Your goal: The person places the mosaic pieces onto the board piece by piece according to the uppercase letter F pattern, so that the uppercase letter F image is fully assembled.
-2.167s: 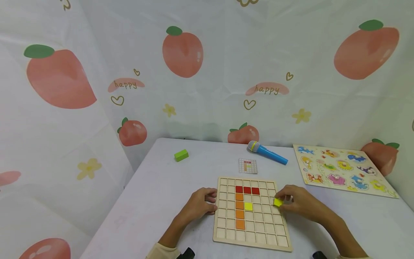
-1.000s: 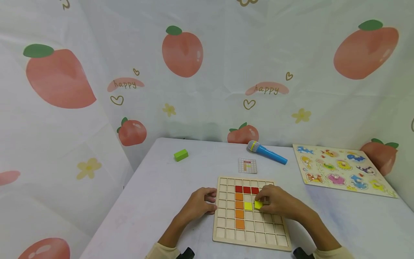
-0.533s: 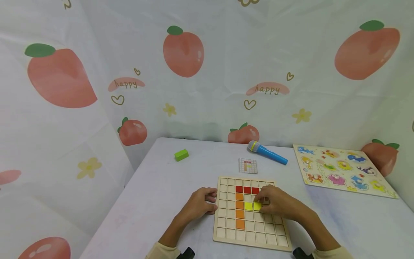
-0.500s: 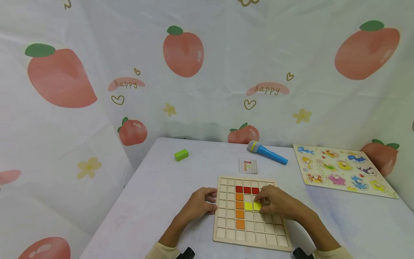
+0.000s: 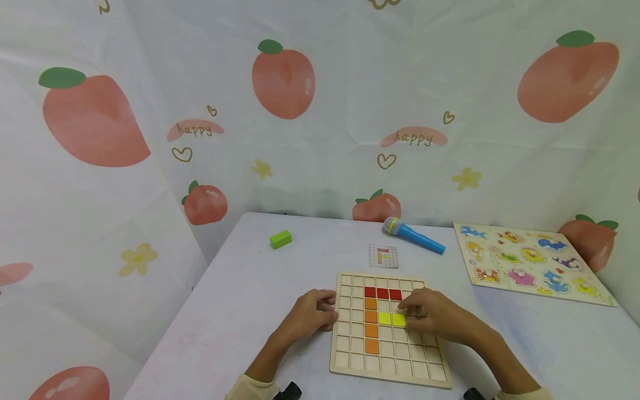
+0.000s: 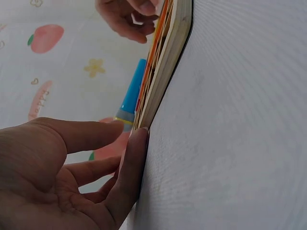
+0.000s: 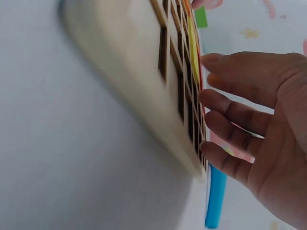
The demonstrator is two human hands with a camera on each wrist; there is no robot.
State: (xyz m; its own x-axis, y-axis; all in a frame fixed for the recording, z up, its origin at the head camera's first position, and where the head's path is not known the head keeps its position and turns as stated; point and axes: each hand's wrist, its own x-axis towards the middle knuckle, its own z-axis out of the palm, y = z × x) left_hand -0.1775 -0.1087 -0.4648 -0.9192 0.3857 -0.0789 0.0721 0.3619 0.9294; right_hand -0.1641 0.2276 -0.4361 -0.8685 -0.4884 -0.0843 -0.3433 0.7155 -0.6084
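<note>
A wooden grid board [image 5: 390,378] lies on the table with three red squares [image 5: 382,293], an orange column [image 5: 371,331] and two yellow square blocks [image 5: 384,318] seated side by side in its cells. My right hand [image 5: 440,315] is over the board's right part, fingertips just beside the right-hand yellow block [image 5: 398,320]. In the right wrist view its fingers [image 7: 230,127] are spread and hold nothing. My left hand [image 5: 307,314] stays at the board's left edge; in the left wrist view a fingertip [image 6: 138,139] touches that edge, with the fingers loosely bent.
Behind the board lies a small printed pattern card [image 5: 383,256]. A blue toy microphone [image 5: 417,238] is farther back. A green block [image 5: 280,239] sits at the back left, and a puzzle board with animal pieces [image 5: 530,261] is at the right.
My right hand carried a yellow block left from the board's right edge, set it into the cell beside the other yellow one, then let go and drew slightly right. My left hand stayed nearly still.
</note>
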